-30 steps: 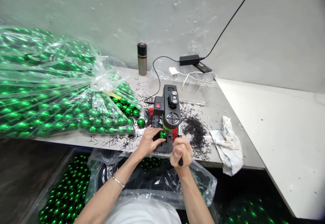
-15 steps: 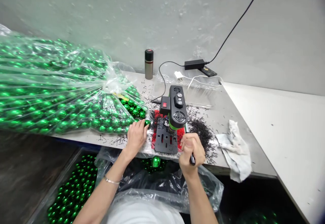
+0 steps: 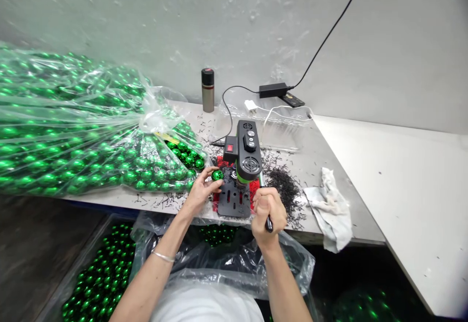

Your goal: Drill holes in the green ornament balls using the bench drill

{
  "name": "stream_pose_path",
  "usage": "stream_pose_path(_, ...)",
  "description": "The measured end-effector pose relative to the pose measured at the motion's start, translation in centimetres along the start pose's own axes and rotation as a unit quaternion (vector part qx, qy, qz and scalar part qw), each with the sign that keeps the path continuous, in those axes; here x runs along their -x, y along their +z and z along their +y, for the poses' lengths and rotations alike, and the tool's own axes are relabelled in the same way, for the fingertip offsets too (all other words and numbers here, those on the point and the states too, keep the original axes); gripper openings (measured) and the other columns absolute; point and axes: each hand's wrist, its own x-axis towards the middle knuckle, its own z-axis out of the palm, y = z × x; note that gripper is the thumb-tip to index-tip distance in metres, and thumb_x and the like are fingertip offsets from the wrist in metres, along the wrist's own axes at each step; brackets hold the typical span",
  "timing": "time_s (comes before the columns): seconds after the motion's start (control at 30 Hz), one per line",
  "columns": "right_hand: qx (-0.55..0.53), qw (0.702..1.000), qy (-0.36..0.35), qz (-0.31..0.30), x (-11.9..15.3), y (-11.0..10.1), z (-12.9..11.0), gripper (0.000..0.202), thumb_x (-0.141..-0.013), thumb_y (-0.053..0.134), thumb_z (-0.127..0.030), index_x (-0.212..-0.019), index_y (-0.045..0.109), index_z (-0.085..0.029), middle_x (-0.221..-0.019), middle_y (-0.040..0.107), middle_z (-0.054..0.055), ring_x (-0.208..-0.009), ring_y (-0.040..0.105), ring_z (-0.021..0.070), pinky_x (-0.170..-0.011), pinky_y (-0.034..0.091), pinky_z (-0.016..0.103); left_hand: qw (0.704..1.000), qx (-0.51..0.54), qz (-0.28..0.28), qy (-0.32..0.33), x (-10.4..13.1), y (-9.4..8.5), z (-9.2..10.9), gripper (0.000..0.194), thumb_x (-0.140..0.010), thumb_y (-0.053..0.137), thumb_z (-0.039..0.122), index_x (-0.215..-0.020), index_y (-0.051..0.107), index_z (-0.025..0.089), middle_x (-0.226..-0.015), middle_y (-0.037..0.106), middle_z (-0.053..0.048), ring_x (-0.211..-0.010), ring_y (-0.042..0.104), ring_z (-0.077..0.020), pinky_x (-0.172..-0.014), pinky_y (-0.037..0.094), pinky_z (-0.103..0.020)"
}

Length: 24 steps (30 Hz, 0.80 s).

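Note:
A shiny green ball [image 3: 217, 175] is pinched between the thumb and fingers of my left hand [image 3: 203, 189], at the left edge of the small black bench drill press [image 3: 249, 149]. My right hand [image 3: 269, 213] is wrapped round the press's black-ended lever handle [image 3: 268, 224]. Beneath the drill head lies a slotted black base plate [image 3: 234, 206] on something red [image 3: 253, 189]. Left of my left hand, more green balls [image 3: 187, 156] spill from the mouth of a large clear plastic bag [image 3: 91, 127]. What the drill's tip touches is hidden by its body.
Black shavings [image 3: 283, 188] heap right of the press. A white cloth [image 3: 331, 210] hangs over the table's front edge. Behind stand a bottle [image 3: 208, 90] and a power adapter [image 3: 273, 90]. Below the edge, clear plastic [image 3: 204, 278] and more green balls [image 3: 102, 273] lie.
My left hand has lifted a green ball from beside the bag's mouth and brought it right, to the press. A ball seen below the table edge is gone from there. My right hand keeps the lever.

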Motion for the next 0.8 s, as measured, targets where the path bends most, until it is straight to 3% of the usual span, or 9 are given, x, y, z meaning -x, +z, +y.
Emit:
stream_pose_path(0.13, -0.003, 1.000, -0.004, -0.004, -0.2, -0.1, -0.1, 0.030, -0.092, 0.043, -0.006, -0.067, 0.042, -0.022, -0.062, 0.047, -0.003, -0.062, 0.051, 0.0114, -0.056, 0.040, 0.026, 0.980, 0.171, 0.010, -0.106, 1.0, 0.4, -0.2, 0.059, -0.075, 0.080, 0.043, -0.128, 0.061, 0.025, -0.110, 0.071, -0.006, -0.095, 0.072, -0.0193, -0.079, 0.058, -0.028)
stream_pose_path(0.27, -0.006, 1.000, -0.007, -0.006, -0.2, -0.1, -0.1, 0.030, -0.092, 0.043, -0.005, -0.067, 0.042, -0.022, -0.064, 0.048, -0.003, -0.062, 0.050, 0.0112, -0.057, 0.040, 0.026, 0.982, 0.144, 0.015, -0.124, 1.3, 0.9, -0.9, 0.055, -0.081, 0.073, 0.051, -0.127, 0.066, 0.023, -0.109, 0.074, -0.008, -0.093, 0.071, -0.0198, -0.074, 0.058, -0.028)
stream_pose_path(0.43, -0.002, 1.000, 0.001, -0.010, -0.2, -0.2, -0.2, 0.030, -0.093, 0.043, -0.006, -0.067, 0.044, -0.022, -0.065, 0.049, -0.002, -0.063, 0.051, 0.0118, -0.057, 0.041, 0.026, 0.994, -0.103, 0.026, -0.013, 1.7, 2.5, -2.0, 0.052, -0.082, 0.072, 0.044, -0.127, 0.068, 0.018, -0.109, 0.076, -0.007, -0.088, 0.069, -0.0207, -0.080, 0.058, -0.034)
stream_pose_path(0.6, 0.005, 1.000, 0.001, -0.018, 0.0, -0.3, -0.1, 0.029, -0.094, 0.042, -0.008, -0.068, 0.044, -0.022, -0.067, 0.050, -0.002, -0.064, 0.052, 0.0118, -0.058, 0.041, 0.026, 0.941, -0.307, 0.015, 0.142, 2.3, 3.4, -2.4, 0.036, -0.086, 0.070, 0.034, -0.119, 0.070, 0.019, -0.110, 0.075, -0.010, -0.102, 0.069, -0.0268, -0.094, 0.054, -0.041)
stream_pose_path(0.8, 0.006, 1.000, 0.007, -0.018, 0.0, -0.4, -0.1, 0.029, -0.094, 0.042, -0.009, -0.069, 0.044, -0.022, -0.066, 0.049, -0.002, -0.065, 0.052, 0.0118, -0.058, 0.042, 0.026, 0.898, -0.373, 0.012, 0.234, 2.4, 3.8, -3.3, 0.031, -0.091, 0.066, 0.032, -0.118, 0.068, 0.018, -0.118, 0.072, -0.013, -0.108, 0.068, -0.0276, -0.095, 0.054, -0.042)
